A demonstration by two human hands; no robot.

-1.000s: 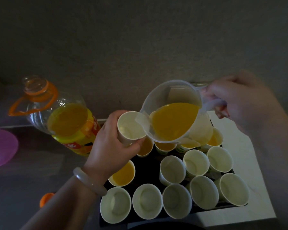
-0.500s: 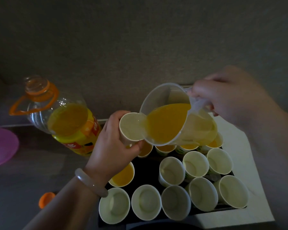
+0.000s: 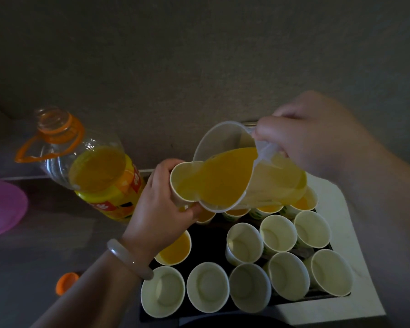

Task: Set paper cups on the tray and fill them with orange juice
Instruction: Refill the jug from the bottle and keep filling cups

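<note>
Juice transfer from pitcher to hand-held cup.
The right hand (image 3: 317, 140) grips the tilted pitcher (image 3: 225, 183) by its handle; the left hand (image 3: 156, 209) clasps the paper cup (image 3: 182, 185) above the far-left corner of the tray (image 3: 210, 243). Empty cups (image 3: 207, 286) line its near edge.

Cups: 14 in all. Empty cups (image 3: 207, 287): 8 on tray (image 3: 210, 240), 5 in front row + 3 mid. Full cups (image 3: 174, 248): 5, incl. 4 at back partly hidden by jug (image 3: 277, 183). 1 cup (image 3: 182, 185) in left hand (image 3: 161, 209). Jug: 1, in right hand (image 3: 313, 138). Tray: 1. Bottle (image 3: 100, 176): 1. Loose cap (image 3: 66, 282): 1. Pink plate (image 3: 3, 209): 1. Bangle (image 3: 128, 259): 1.
</note>
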